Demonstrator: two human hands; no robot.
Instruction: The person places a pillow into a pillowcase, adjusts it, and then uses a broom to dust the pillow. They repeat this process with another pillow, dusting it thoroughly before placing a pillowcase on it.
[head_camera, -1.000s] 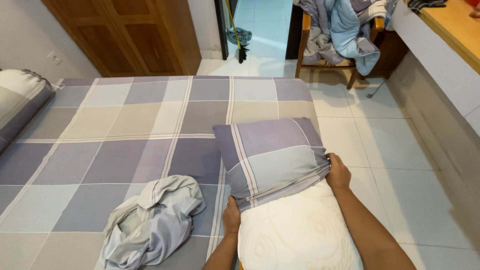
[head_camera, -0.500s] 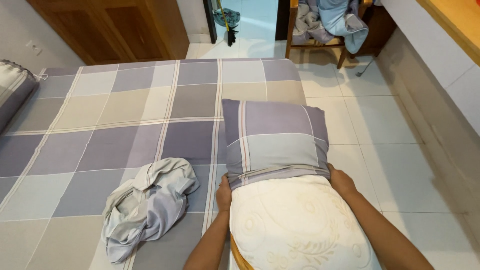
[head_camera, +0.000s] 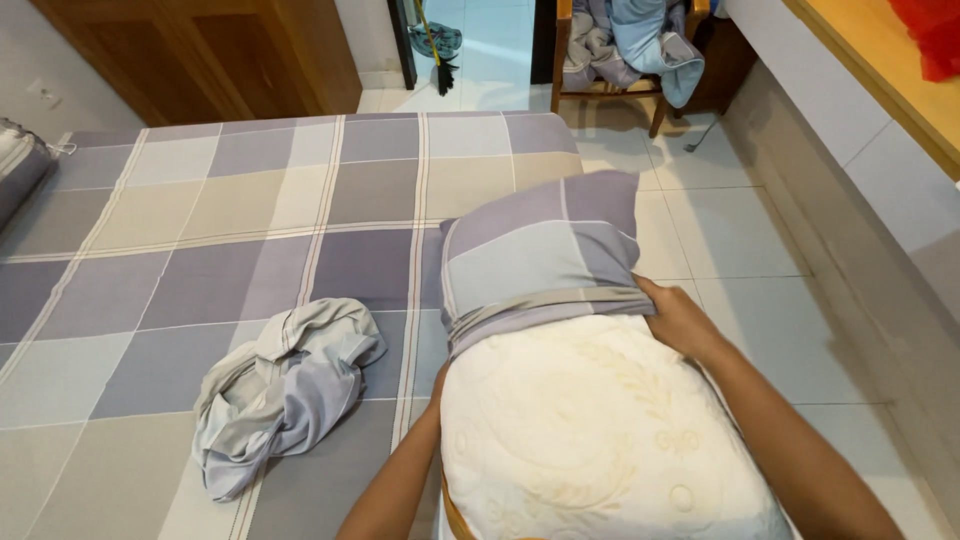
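Left hand (head_camera: 437, 385) mostly hidden behind the pillow (head_camera: 600, 440), whose near end is cut off

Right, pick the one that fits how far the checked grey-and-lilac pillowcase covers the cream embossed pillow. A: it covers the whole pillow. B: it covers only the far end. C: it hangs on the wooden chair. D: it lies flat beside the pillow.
B: the checked grey-and-lilac pillowcase sheathes only the far end of the cream embossed pillow, its bunched edge gripped by the right hand; the near part is bare.
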